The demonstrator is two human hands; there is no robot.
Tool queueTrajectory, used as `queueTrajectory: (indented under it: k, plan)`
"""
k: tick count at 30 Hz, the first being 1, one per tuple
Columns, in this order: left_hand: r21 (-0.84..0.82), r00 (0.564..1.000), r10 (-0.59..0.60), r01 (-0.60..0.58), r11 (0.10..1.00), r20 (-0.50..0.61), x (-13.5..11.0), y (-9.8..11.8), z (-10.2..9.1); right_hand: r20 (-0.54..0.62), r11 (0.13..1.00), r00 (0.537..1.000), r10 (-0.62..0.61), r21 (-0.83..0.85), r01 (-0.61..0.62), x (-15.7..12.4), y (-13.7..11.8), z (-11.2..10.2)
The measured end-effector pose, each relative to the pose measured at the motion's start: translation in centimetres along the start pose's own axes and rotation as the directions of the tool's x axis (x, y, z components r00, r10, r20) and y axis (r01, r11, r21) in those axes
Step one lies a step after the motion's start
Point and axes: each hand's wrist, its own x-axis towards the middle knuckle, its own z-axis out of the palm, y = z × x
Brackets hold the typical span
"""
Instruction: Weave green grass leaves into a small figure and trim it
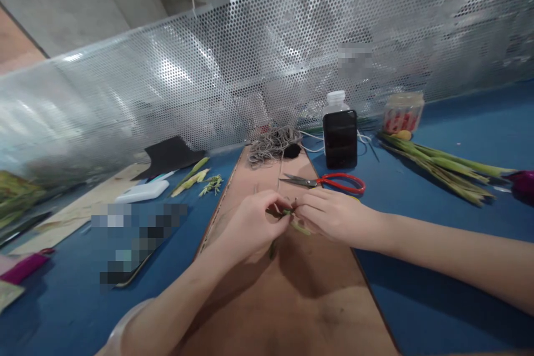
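Note:
Over a long brown board (317, 311), my left hand (265, 217) and my right hand (327, 212) meet with fingertips pinched together. Between them is a small piece of green plant strip (301, 228), partly hidden by the fingers. Both hands are closed on it. Just beyond my right hand lie scissors with red handles (344, 182), blades pointing left. A thin string runs along the board from a heap of grey cord (271, 144) at its far end. A small black bundle (292, 151) rests against the cord.
A dark-screened phone (340, 139) stands upright against a white-capped bottle (336, 99). At right, long green stalks (442, 167) lie near a jar (403, 114). Small woven plant pieces (212, 184) and a white case (142, 192) are at left. A perforated metal panel (233, 61) rises behind.

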Motion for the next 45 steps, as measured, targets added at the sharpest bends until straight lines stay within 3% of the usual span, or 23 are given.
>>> queueTrajectory:
  k: [9,29,35,40,45]
  plan:
    - [0.060,1.000,0.023,-0.023,0.998,-0.002,-0.1,0.1,0.0,0.009,0.999,1.000,-0.019,-0.050,0.019,0.0,0.0,0.2]
    - [0.075,0.984,0.166,-0.160,0.984,-0.072,0.0,0.0,0.0,-0.018,0.995,0.998,0.057,0.081,-0.055,-0.2,0.4,0.7]
    - [0.126,0.958,0.270,-0.258,0.958,-0.093,0.2,-0.2,0.1,-0.083,0.986,0.990,0.113,0.132,-0.101,-0.1,0.3,0.3]
    - [0.122,0.952,0.280,-0.265,0.956,-0.124,0.1,-0.3,0.1,-0.157,0.954,0.965,0.210,0.250,-0.166,0.1,-0.1,-0.2]
    - [0.152,0.942,0.300,-0.278,0.949,-0.152,-0.1,0.1,-0.1,-0.235,0.941,0.945,0.229,0.301,-0.153,0.3,-0.4,-0.5]
